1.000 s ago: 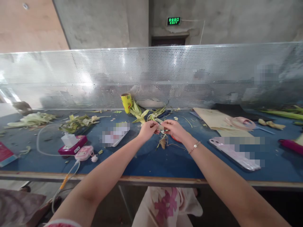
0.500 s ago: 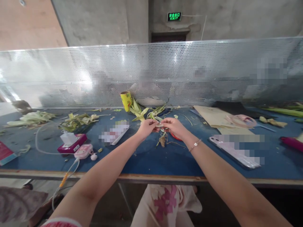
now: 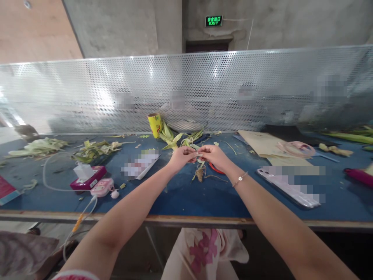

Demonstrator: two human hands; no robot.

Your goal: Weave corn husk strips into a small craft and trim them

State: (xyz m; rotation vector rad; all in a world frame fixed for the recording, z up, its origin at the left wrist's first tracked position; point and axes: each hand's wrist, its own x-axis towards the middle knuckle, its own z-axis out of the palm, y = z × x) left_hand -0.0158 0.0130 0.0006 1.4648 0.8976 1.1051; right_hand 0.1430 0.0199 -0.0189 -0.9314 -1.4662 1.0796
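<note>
Piece (image 3: 199, 155), small and pale, is pinched between the fingertips of the left hand (image 3: 184, 156) and right hand (image 3: 212, 155), just above the middle of the blue surface (image 3: 186, 200). Both hands closed narrow on it, fingertips nearly meeting; exact shape too small to tell. Bracelet (image 3: 240, 179) on right wrist. Green husks (image 3: 171, 139) lie just behind the hands, next to a yellow roll (image 3: 155, 125), upright and slightly tilted. Brown tuft (image 3: 199, 174) on the surface just on the near side of the hands; red object (image 3: 216, 168) beside it, partly hidden by the right hand. Left side: phone (image 3: 141, 164), partly blurred out, then purple socket block (image 3: 93, 178) with white charger (image 3: 83, 171) in it, pink case (image 3: 101, 187) against its near side, cable (image 3: 78, 223) hanging over the edge. Leaf pile (image 3: 94, 151) behind the block, paler pile (image 3: 42, 147) further left. Right side: pink phone (image 3: 287, 186) lying near the right forearm, brown paper (image 3: 256, 143) behind it, pink coil (image 3: 300, 149) partly on the paper, black sheet (image 3: 287, 135) behind. Perforated screen (image 3: 186, 89) stands along the far edge, lit exit sign (image 3: 213, 21) above on the wall.
</note>
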